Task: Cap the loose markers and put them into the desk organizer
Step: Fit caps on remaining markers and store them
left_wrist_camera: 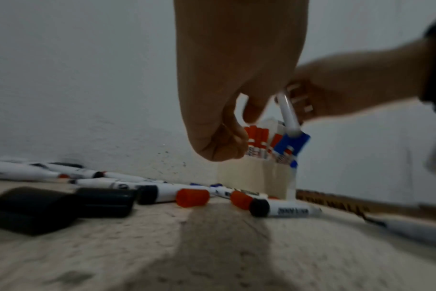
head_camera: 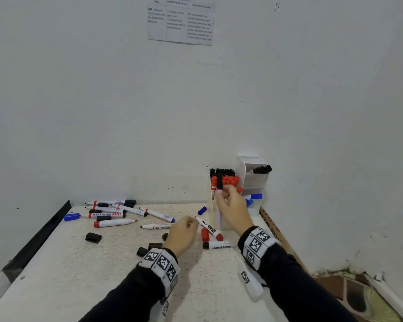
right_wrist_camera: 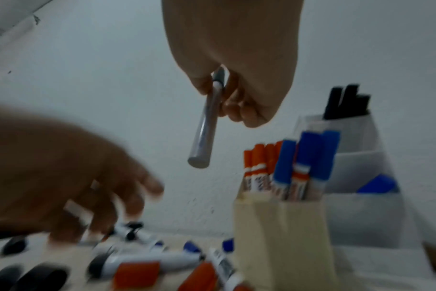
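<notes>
Two hands (head_camera: 183, 233), one desk organizer (head_camera: 254, 180), three loose black caps (head_camera: 93, 237).

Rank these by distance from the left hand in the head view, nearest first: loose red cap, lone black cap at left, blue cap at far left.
From the left hand:
1. Red cap, just right.
2. Black cap, left, mid-table.
3. Blue cap, far left edge.

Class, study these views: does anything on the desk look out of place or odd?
Yes. Several loose black caps lie apart from uncapped white markers scattered across the speckled desk, while the white desk organizer holds capped ones upright.
</notes>
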Demonstrator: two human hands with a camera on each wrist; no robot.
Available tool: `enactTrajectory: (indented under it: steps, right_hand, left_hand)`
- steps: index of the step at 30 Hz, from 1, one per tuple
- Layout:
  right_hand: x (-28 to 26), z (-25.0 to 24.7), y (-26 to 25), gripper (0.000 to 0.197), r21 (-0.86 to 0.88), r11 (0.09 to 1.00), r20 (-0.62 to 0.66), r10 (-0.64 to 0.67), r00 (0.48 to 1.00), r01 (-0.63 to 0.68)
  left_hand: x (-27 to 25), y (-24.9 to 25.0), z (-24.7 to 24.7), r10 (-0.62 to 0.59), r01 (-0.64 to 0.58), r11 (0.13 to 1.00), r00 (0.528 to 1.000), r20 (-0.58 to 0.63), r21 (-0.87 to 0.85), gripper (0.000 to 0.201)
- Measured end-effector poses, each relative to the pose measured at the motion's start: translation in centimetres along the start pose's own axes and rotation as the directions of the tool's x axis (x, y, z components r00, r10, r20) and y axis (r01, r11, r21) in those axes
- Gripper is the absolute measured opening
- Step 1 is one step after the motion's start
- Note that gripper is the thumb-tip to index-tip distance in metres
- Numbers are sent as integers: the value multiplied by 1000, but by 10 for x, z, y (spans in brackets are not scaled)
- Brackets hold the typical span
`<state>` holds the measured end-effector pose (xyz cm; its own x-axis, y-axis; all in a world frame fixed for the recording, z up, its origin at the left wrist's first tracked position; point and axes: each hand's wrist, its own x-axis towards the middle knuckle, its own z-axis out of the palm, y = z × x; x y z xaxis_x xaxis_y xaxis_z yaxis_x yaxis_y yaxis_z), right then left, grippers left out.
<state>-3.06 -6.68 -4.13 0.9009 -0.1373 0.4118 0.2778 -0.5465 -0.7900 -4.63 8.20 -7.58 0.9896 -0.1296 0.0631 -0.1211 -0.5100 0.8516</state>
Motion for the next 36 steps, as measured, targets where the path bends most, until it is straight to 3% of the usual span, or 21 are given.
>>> enactTrajectory:
  steps: [2,5,8,12,16,19,25,29,36]
  right_hand:
    - [9,-18,-3,28,93,996,-67,18,998,-11]
    - [18,-44,-5,56,251,968,-93,56,994,-31]
    - [30,-61,2,60,225,974,-166,32,986,6]
    - [46,-74,6,33,98,991,-333,-51,942,88]
    - [61,-87,11,28,51,990,-514,-87,853,132]
    - [69,-91,18,23,-60,992,-581,-125,804,111]
    - [76,-82,35,22,-191,978,-519,-170,838,79]
    - [77,-73,36,24,-234,970,-488,-180,854,71]
    - [84,-71,43,13,-455,885,-455,-137,880,-98]
  left_hand:
    - [2,-1,15,26,-46,988,991,131,150,27]
    - [1,3,32,72,-158,954,946,316,255,28]
    - [3,4,44,86,-270,882,899,430,387,20]
    - [6,0,53,87,-348,774,886,455,529,26]
    - [8,-3,52,134,-375,655,912,388,656,32]
    - [10,-5,45,101,-344,618,926,363,707,29]
    - [14,-15,28,-32,-223,654,947,320,723,28]
    - [21,-19,19,-160,-144,684,927,340,715,24]
    - [26,-23,6,-224,40,849,931,289,527,32]
